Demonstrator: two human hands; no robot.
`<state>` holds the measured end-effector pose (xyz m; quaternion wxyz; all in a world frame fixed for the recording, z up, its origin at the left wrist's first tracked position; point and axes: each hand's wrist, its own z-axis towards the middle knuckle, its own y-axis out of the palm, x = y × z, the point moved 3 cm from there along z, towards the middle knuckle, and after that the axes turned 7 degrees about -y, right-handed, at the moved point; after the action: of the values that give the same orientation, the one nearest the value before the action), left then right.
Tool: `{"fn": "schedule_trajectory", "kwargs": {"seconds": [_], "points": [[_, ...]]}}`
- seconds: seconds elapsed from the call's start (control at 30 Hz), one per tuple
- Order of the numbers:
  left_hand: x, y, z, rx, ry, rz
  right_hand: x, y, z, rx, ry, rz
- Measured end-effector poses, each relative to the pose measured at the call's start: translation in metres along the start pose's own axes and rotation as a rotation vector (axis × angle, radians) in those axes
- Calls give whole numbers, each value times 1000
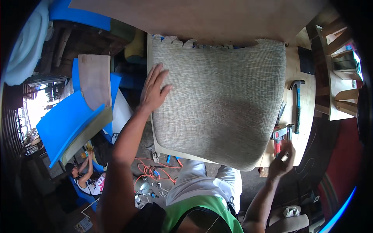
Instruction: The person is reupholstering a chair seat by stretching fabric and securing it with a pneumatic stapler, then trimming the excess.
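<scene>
A woven grey-beige fabric cover (217, 97) lies over a padded, squarish piece on the workbench, its far edge frayed. My left hand (155, 87) rests on the left side of the fabric with fingers spread. By the near right corner, my right hand (282, 165) has its fingers curled toward the thumb; whatever they may hold cannot be made out. Just beyond its fingertips lies a staple gun (277, 145) with a red part. A pair of scissors (281, 110) is partly hidden beside the fabric. Farther right lies a hammer (298, 108) with a blue handle.
A large brown panel (202, 17) stands at the bench's far side. Blue foam-covered curved boards (70, 120) are stacked at left, above a seated person (87, 178). An orange cord (145, 171) coils on the floor. A wooden frame (338, 77) stands at right.
</scene>
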<state>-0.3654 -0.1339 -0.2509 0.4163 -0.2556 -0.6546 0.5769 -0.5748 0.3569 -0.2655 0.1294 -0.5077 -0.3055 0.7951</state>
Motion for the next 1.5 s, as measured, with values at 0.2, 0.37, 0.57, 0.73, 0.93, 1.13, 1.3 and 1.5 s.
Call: {"fn": "schedule_trajectory", "kwargs": {"seconds": [0.2, 0.37, 0.57, 0.73, 0.93, 1.13, 1.3, 1.5], "points": [[-30, 26, 55, 237, -168, -295, -114, 136, 45, -605, -256, 236], [-67, 13, 90, 217, -134, -416, -202, 168, -63, -542, -203, 490], [-66, 32, 103, 277, 36, -473, -190, 155, -213, -770, -138, 124], [-79, 30, 89, 209, -145, -632, -183, 154, -236, -720, -70, -8], [-69, 30, 91, 205, -155, -465, -197, 177, -254, -625, -125, -35], [-106, 15, 110, 244, -242, -625, -206, 183, -297, -568, -17, -7], [-132, -27, 181, 285, -180, -1034, -218, 208, -326, -540, 97, -54], [-157, -23, 289, -26, -6, -1392, -220, 249, -341, -240, 140, -49]]}}
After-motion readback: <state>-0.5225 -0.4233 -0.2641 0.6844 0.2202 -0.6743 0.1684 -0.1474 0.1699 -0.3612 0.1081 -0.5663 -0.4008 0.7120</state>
